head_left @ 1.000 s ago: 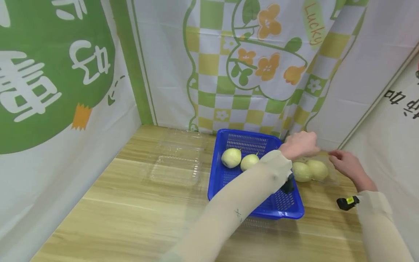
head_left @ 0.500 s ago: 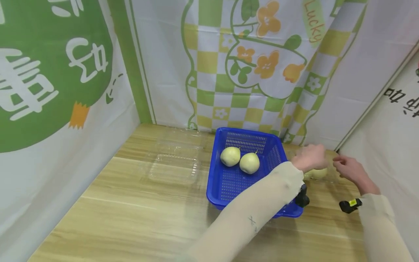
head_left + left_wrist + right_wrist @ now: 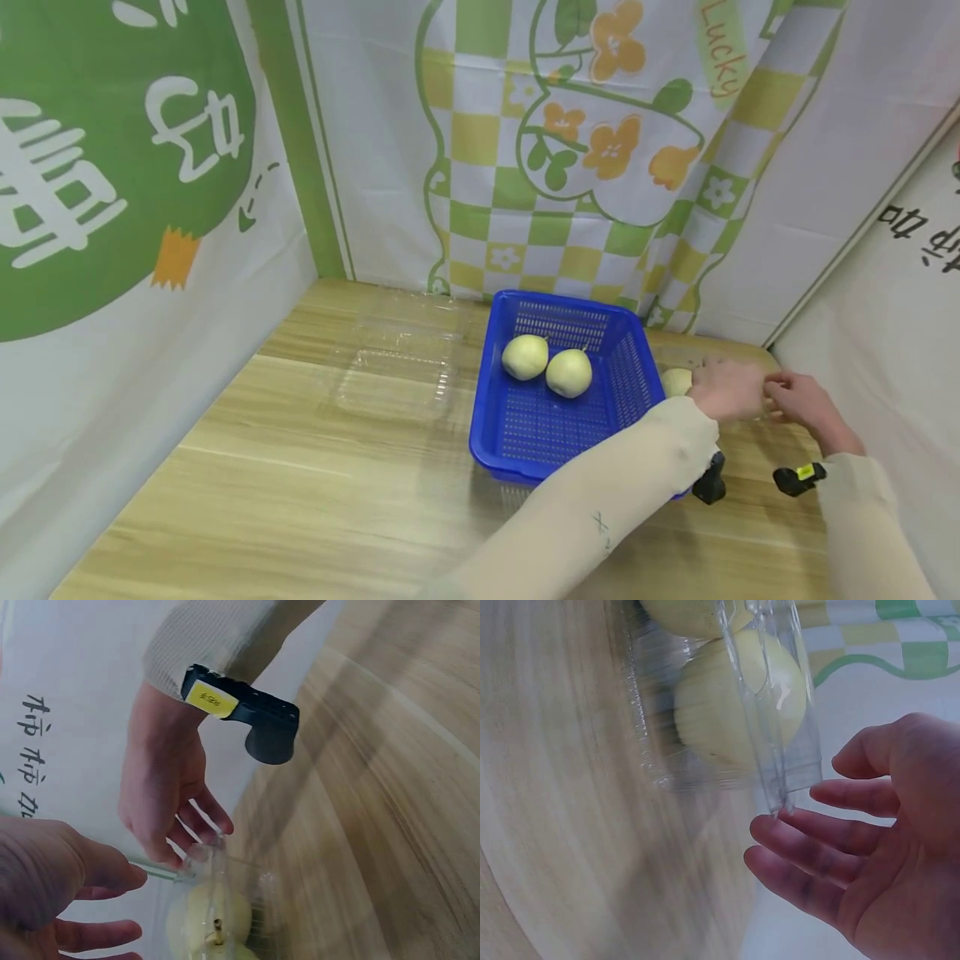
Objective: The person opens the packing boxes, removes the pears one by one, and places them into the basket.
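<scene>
Two pale yellow pears [image 3: 739,697] sit inside a clear plastic clamshell box [image 3: 660,761], its lid over them. The box lies to the right of the blue basket; in the head view my hands mostly hide it, with one pear [image 3: 677,382] showing. My left hand [image 3: 727,388] is over the box, its fingers spread and relaxed in the left wrist view, holding nothing there. My right hand [image 3: 900,825] is at the box's end, loosely bent fingertips touching or nearly touching the rim, thumb apart from them.
A blue perforated basket [image 3: 483,400] holds two more pears [image 3: 568,372]. Left of it an open clear clamshell box [image 3: 393,379] lies on the wooden table [image 3: 247,483]. Printed cloth walls [image 3: 382,167] stand behind and at both sides.
My left hand has moved right and slightly nearer along the pear box, from by the basket's edge to beside the right hand. The right hand has shifted slightly down.
</scene>
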The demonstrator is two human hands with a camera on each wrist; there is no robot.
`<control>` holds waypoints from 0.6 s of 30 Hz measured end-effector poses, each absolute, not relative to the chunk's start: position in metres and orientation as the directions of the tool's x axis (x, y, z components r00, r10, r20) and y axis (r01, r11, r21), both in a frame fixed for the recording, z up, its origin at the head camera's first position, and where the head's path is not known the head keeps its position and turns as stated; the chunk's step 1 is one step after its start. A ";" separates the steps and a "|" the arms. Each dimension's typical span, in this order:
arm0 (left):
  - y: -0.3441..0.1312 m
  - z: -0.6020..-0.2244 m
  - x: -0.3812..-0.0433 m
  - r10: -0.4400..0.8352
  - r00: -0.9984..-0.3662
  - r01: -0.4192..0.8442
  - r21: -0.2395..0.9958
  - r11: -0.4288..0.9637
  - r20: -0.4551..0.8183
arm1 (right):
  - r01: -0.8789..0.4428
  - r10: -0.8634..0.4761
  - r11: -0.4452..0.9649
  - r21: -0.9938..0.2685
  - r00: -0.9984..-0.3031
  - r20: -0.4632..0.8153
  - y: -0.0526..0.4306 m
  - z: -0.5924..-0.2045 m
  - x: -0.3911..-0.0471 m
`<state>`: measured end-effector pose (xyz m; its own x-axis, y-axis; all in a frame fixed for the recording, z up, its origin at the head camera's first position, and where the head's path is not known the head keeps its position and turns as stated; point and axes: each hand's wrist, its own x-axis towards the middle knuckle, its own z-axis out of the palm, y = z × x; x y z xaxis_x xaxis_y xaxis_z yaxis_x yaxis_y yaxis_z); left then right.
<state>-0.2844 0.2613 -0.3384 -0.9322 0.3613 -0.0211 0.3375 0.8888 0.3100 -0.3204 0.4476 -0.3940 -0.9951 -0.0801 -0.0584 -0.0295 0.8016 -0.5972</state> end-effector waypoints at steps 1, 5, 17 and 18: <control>0.263 -0.340 -0.283 0.352 -0.936 0.328 0.306 0.894 -0.025 | -0.015 -0.072 0.793 -0.610 -0.995 -0.070 0.448 -0.395 -0.320; 0.269 -0.346 -0.280 0.325 -0.944 0.301 0.255 0.919 -0.057 | 0.034 -0.053 0.743 -0.668 -0.993 -0.109 0.451 -0.399 -0.318; 0.286 -0.353 -0.284 0.276 -0.953 0.254 0.162 0.953 -0.129 | 0.095 -0.043 0.624 -0.776 -0.987 -0.155 0.458 -0.408 -0.320; 0.285 -0.354 -0.285 0.271 -0.954 0.249 0.160 0.955 -0.129 | 0.104 -0.040 0.604 -0.790 -0.986 -0.160 0.459 -0.409 -0.321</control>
